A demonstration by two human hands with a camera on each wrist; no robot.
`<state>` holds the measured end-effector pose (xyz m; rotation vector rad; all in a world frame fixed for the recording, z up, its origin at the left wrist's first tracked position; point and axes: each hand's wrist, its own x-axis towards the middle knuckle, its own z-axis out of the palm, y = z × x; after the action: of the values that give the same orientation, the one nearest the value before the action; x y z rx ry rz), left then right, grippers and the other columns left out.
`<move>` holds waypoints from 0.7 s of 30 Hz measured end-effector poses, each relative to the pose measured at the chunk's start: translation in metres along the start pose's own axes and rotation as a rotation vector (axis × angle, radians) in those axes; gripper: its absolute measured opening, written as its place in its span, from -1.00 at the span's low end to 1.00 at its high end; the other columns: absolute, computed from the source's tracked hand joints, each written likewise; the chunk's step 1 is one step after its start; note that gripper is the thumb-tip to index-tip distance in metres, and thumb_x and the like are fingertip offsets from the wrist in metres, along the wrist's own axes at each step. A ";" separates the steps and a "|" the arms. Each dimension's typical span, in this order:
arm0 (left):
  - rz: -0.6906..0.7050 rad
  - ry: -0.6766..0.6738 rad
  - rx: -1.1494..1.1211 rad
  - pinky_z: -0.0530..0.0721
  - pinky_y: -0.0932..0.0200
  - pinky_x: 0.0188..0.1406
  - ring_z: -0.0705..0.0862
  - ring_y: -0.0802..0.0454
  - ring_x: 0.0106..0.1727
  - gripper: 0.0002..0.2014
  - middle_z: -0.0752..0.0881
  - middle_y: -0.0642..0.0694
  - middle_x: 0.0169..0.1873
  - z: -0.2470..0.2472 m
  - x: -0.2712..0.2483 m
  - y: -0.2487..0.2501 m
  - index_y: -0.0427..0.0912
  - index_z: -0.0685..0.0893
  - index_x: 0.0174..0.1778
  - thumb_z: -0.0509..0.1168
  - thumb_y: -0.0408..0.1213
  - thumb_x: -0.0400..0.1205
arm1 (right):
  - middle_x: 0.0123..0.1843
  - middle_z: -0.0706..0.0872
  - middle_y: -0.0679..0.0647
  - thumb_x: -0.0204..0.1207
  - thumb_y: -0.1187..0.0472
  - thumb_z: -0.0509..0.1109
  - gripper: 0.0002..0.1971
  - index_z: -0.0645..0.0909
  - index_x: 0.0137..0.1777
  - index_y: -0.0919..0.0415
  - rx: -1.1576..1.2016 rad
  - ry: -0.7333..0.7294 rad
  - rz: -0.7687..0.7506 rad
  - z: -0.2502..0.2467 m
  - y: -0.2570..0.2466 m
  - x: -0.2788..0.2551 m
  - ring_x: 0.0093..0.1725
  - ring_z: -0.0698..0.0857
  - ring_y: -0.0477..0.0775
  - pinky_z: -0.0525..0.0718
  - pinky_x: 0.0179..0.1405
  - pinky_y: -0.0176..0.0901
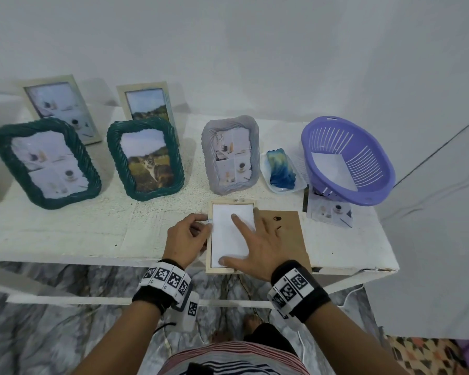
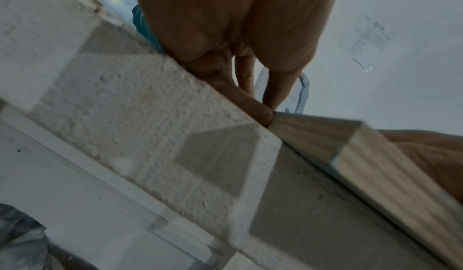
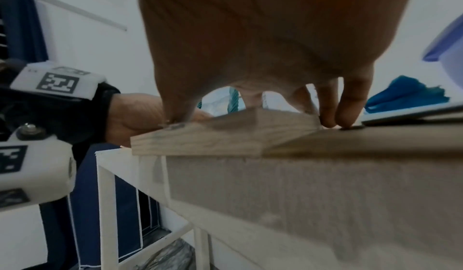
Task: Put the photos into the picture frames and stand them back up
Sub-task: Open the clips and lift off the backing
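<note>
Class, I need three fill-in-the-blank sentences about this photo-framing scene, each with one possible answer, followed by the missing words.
1. The white back of a photo lies in a light wooden frame that lies ____ on the white table.
2. The right hand presses the photo with ____ fingers.
3. The brown backing board lies to the ____ of that frame.
4. The purple plastic basket holds a sheet of ____ paper.

Missing words: flat; straight; right; white

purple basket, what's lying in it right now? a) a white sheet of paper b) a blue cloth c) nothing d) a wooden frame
a: in the head view the purple basket holds a white sheet of paper, while the blue cloth sits in its own clear tray to the basket's left.
</note>
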<state>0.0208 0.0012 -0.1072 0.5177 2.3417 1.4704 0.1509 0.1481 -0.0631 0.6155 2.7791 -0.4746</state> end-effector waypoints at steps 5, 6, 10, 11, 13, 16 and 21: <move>0.021 0.005 0.012 0.82 -0.03 -0.28 0.76 0.01 -0.27 -0.87 0.74 -0.01 -0.30 0.000 0.000 0.000 0.03 0.73 0.02 0.46 -0.24 0.58 | 0.71 -0.24 0.25 0.18 -0.66 0.20 0.14 -0.21 0.67 -0.25 -0.145 -0.002 0.002 0.005 -0.007 0.009 0.59 0.11 0.39 0.18 0.50 0.24; 0.025 0.005 0.014 0.82 -0.03 -0.27 0.76 0.01 -0.27 -0.86 0.74 0.00 -0.31 0.000 0.001 -0.001 0.03 0.73 0.02 0.46 -0.24 0.58 | 0.71 -0.24 0.27 0.16 -0.67 0.20 0.16 -0.22 0.67 -0.23 -0.154 -0.007 0.003 0.005 -0.007 0.010 0.58 0.12 0.39 0.18 0.50 0.24; 0.023 0.000 0.000 0.82 -0.05 -0.28 0.76 0.00 -0.27 -0.86 0.74 0.00 -0.31 0.000 0.001 -0.002 0.01 0.73 0.03 0.46 -0.24 0.59 | 0.71 -0.24 0.29 0.11 -0.71 0.16 0.23 -0.24 0.68 -0.15 -0.193 -0.034 0.006 0.004 -0.008 0.017 0.55 0.15 0.41 0.20 0.47 0.23; 0.023 0.001 0.001 0.82 -0.04 -0.28 0.76 0.00 -0.27 -0.86 0.74 -0.01 -0.31 0.000 0.001 -0.003 0.01 0.74 0.04 0.46 -0.24 0.59 | 0.71 -0.23 0.29 0.09 -0.72 0.16 0.25 -0.24 0.69 -0.13 -0.192 -0.043 0.011 0.004 -0.008 0.018 0.56 0.15 0.42 0.20 0.48 0.24; 0.021 -0.003 -0.003 0.82 -0.04 -0.28 0.76 -0.01 -0.26 -0.86 0.74 -0.02 -0.30 0.000 0.002 -0.004 0.01 0.74 0.04 0.46 -0.23 0.59 | 0.71 -0.23 0.29 0.08 -0.71 0.18 0.27 -0.23 0.69 -0.10 -0.179 -0.060 0.016 0.003 -0.008 0.020 0.57 0.13 0.44 0.19 0.49 0.26; 0.008 -0.018 -0.029 0.82 -0.03 -0.32 0.77 -0.08 -0.24 -0.84 0.74 -0.06 -0.28 0.000 0.002 -0.004 -0.01 0.74 0.06 0.46 -0.22 0.59 | 0.71 -0.20 0.27 0.06 -0.68 0.27 0.29 -0.18 0.69 -0.09 -0.138 -0.070 0.026 0.001 -0.009 0.022 0.55 0.12 0.46 0.18 0.50 0.30; 0.008 -0.017 -0.030 0.81 0.06 -0.36 0.77 -0.05 -0.24 -0.83 0.75 -0.07 -0.26 0.000 0.002 -0.003 -0.04 0.74 0.08 0.47 -0.23 0.59 | 0.70 -0.09 0.25 0.02 -0.64 0.35 0.28 -0.11 0.67 -0.11 -0.125 -0.037 0.044 -0.001 -0.013 0.024 0.49 0.22 0.46 0.23 0.45 0.31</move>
<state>0.0188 0.0005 -0.1101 0.5301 2.3036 1.4960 0.1240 0.1457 -0.0664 0.6313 2.7288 -0.2973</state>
